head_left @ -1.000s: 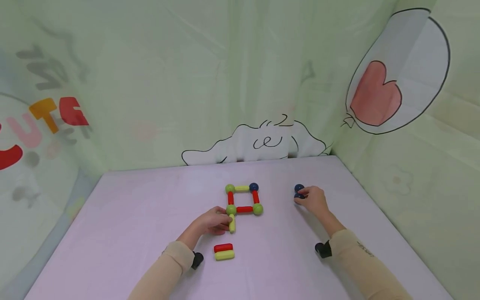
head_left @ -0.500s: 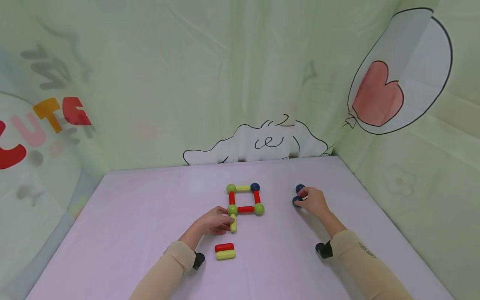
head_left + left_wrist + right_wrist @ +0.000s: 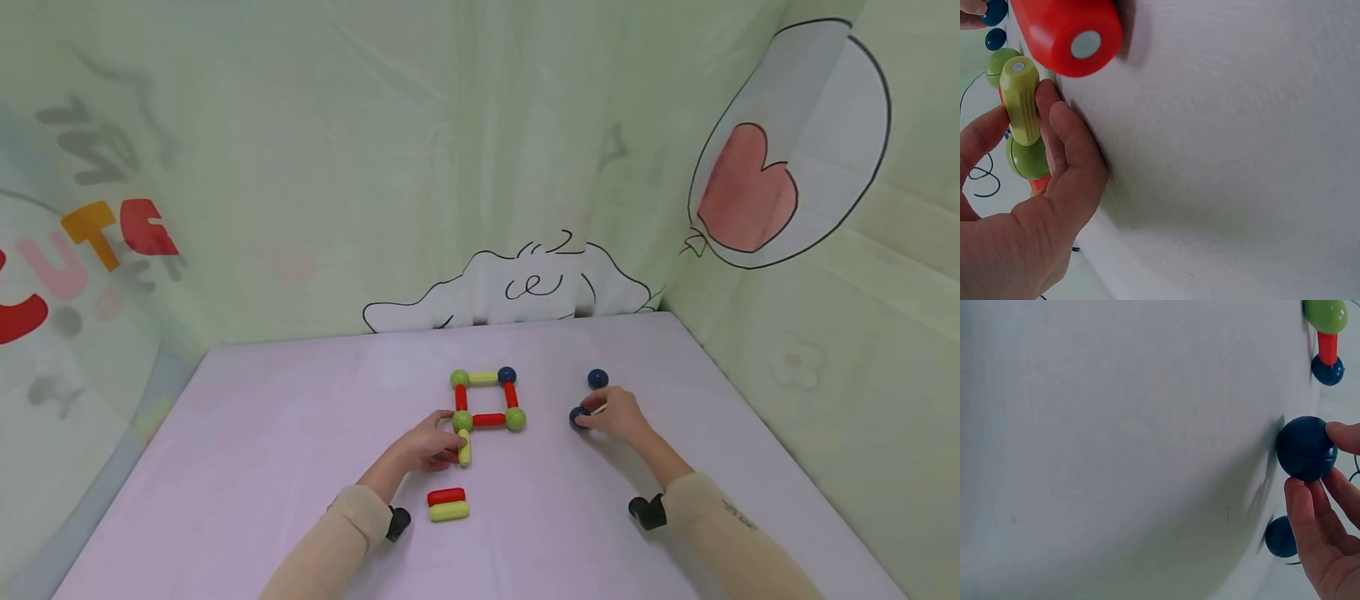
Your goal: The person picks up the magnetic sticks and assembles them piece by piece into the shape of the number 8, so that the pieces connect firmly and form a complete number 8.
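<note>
On the table, a square of red and yellow-green rods is joined by three green balls and a blue ball at its far right corner. From the near left green ball, a yellow-green rod sticks out toward the person. My left hand pinches this rod between thumb and fingers. To the right of the square, my right hand pinches a loose blue ball between thumb and fingertips. Another blue ball rests on the table just behind that hand.
A loose red rod and a yellow-green rod lie side by side near the left wrist. The table is bordered by a printed cloth at the back and sides.
My right hand has drawn one blue ball away from the other, toward the person and to the left. My left hand keeps its pinch on the rod, almost still.
</note>
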A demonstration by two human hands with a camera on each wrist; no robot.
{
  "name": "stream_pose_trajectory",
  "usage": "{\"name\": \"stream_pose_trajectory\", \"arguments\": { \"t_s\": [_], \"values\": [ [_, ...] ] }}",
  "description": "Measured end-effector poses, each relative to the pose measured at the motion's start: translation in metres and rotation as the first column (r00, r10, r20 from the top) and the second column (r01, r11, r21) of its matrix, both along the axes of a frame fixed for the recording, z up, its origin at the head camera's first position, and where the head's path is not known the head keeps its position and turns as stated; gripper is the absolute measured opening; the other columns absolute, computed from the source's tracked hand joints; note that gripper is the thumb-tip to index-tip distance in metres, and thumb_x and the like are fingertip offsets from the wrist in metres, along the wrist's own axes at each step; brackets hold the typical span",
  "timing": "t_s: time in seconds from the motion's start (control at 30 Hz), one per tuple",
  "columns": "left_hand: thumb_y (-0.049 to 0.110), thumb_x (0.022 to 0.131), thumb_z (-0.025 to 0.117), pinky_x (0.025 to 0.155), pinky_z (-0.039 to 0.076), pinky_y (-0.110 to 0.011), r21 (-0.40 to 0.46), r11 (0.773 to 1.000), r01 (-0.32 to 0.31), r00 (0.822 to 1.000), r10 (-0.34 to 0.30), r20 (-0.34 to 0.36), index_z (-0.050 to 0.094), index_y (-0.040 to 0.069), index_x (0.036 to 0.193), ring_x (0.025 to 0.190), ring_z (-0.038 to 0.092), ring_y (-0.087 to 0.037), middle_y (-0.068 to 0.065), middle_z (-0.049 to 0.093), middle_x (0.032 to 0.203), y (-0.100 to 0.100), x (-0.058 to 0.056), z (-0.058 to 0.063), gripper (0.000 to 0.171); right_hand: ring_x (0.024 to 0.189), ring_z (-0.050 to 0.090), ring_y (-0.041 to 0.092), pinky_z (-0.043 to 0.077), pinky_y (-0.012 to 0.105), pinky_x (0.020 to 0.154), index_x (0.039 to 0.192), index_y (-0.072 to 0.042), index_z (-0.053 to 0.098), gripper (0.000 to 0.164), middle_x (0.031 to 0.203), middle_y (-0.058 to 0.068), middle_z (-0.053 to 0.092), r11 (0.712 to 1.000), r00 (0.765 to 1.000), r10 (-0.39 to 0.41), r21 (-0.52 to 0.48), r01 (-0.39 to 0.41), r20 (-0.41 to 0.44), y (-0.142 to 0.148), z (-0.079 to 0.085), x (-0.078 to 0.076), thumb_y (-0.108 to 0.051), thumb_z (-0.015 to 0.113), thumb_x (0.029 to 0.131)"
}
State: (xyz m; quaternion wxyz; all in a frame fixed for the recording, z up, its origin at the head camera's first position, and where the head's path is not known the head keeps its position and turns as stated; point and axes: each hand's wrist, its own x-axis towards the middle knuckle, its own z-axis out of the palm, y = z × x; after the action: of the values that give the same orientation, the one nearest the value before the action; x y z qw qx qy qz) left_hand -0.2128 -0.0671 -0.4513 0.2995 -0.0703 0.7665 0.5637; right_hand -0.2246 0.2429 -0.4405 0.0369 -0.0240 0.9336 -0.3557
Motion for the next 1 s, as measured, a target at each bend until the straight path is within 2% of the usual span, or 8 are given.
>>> {"name": "stream_pose_trajectory", "arguments": {
  "t_s": [0.23, 0.47, 0.63, 1.0],
  "values": [
    [0.014, 0.087, 0.059, 0.059, 0.045, -0.025, -0.007, 1.0, 0.014, 1.0, -0.014, -0.014, 0.031, 0.011, 0.141, 0.069, 0.054, -0.016, -0.007, 0.058, 0.08, 0.001, 0.001, -0.002, 0.061, 0.073, 0.058, 0.02, 0.046, 0.028, 0.059, 0.091, 0.007, 0.066, 0.025, 0.082, 0.011, 0.061, 0.999, 0.999, 0.032, -0.013, -0.032, 0.014, -0.007, 0.0, 0.008, -0.009, 0.074, 0.073],
    [0.014, 0.088, 0.058, 0.054, 0.039, -0.021, -0.057, 0.997, 0.049, 0.996, -0.054, -0.077, 0.032, 0.007, 0.14, 0.06, 0.055, -0.012, -0.005, 0.06, 0.074, -0.002, 0.0, 0.001, 0.059, 0.07, 0.057, 0.017, 0.047, 0.028, 0.059, 0.09, 0.004, 0.066, 0.025, 0.078, 0.006, 0.061, 1.0, 0.998, 0.027, -0.016, -0.026, 0.051, -0.016, 0.002, 0.015, -0.01, 0.075, 0.072],
    [0.014, 0.088, 0.058, 0.055, 0.039, -0.021, -0.061, 0.997, 0.056, 0.995, -0.061, -0.084, 0.032, 0.006, 0.14, 0.059, 0.055, -0.012, -0.005, 0.06, 0.073, -0.002, 0.0, 0.005, 0.059, 0.069, 0.056, 0.015, 0.047, 0.027, 0.059, 0.089, 0.003, 0.067, 0.024, 0.077, 0.004, 0.062, 0.999, 0.997, 0.043, -0.023, -0.041, 0.07, -0.024, 0.002, 0.017, -0.01, 0.076, 0.071],
    [0.011, 0.086, 0.061, 0.064, 0.044, -0.025, -0.079, 0.996, 0.038, 0.993, -0.046, -0.11, 0.034, 0.004, 0.139, 0.066, 0.06, -0.015, -0.012, 0.056, 0.099, 0.001, -0.002, 0.004, 0.059, 0.072, 0.057, 0.015, 0.05, 0.028, 0.065, 0.089, -0.002, 0.067, 0.021, 0.082, 0.003, 0.062, 0.994, 0.99, 0.096, -0.056, -0.091, 0.105, -0.051, -0.001, 0.026, -0.008, 0.077, 0.071]
  ]
}}
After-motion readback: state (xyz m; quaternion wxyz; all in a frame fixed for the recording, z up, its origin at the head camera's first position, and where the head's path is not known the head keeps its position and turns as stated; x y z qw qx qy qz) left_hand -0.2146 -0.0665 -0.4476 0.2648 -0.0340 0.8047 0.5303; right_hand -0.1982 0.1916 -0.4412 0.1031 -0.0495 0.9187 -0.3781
